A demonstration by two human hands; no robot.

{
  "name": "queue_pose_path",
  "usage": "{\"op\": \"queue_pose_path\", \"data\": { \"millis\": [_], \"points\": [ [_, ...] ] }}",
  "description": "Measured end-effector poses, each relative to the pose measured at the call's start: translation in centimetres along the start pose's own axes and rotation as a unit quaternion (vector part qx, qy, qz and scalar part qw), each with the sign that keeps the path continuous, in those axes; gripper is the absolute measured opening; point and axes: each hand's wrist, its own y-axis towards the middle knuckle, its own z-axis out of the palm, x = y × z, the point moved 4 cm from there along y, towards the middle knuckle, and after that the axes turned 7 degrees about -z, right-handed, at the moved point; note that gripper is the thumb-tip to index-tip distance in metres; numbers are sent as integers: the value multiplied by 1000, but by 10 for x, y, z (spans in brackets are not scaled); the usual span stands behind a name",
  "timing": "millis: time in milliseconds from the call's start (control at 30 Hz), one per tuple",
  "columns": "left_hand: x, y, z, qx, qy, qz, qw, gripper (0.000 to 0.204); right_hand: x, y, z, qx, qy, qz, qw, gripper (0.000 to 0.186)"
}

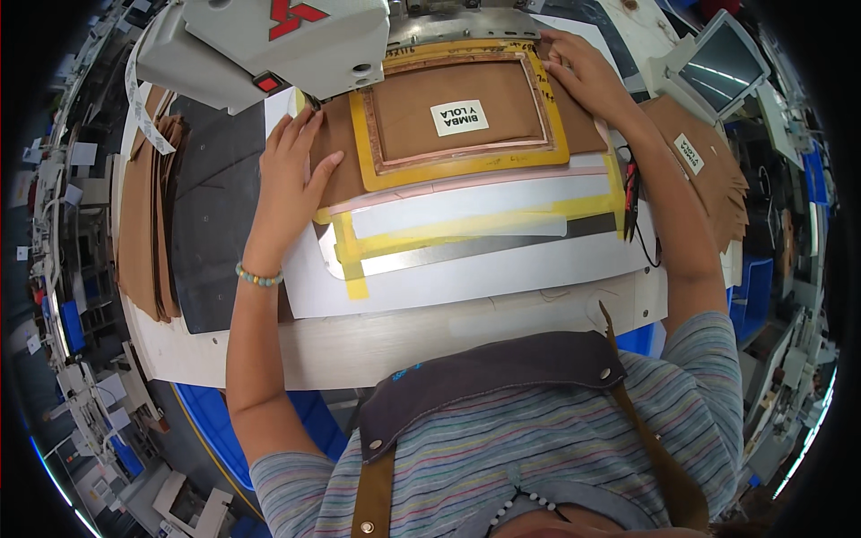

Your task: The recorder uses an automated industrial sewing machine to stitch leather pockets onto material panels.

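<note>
A brown fabric panel (408,99) lies under the sewing machine's head, with a white printed label (458,117) in its middle. Around the label a yellow rectangular frame (466,167) presses on the panel. My left hand (291,170) rests at the panel's left edge, fingers stretched and thumb apart on the brown fabric. Beyond the frame's far right corner, my right hand (583,76) lies with fingers extended, touching the edge of the frame or panel; its grip is partly hidden. Below the panel sits a white template (448,215) edged with yellow tape.
The white sewing machine head (296,36) overhangs at the upper left. Folded brown panels (148,224) are stacked at left, more labelled panels (691,152) at right. Black-and-red thread snips (631,193) lie beside my right forearm. A control screen (725,73) stands at the far right.
</note>
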Motion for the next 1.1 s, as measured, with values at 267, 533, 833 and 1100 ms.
{"op": "queue_pose_path", "data": {
  "millis": [267, 533, 833, 1100],
  "points": [
    [24, 87, 38, -96, -135, -58, 984, 45, -40, 22, 3, -110, -42, 64, 991, 25],
    [34, 86, 35, -211, -177, -33, 961, 22, 56, -21, -88, -63, -60, 56, 995, 25],
    [82, -17, -11, -269, -448, -270, 808, 26, 121, -146, -114, 153, 61, 180, 970, 37],
    [73, -107, -27, -180, -570, -348, 722, 35, 131, -147, -97, 106, 5, 205, 973, 34]
  ]
}}
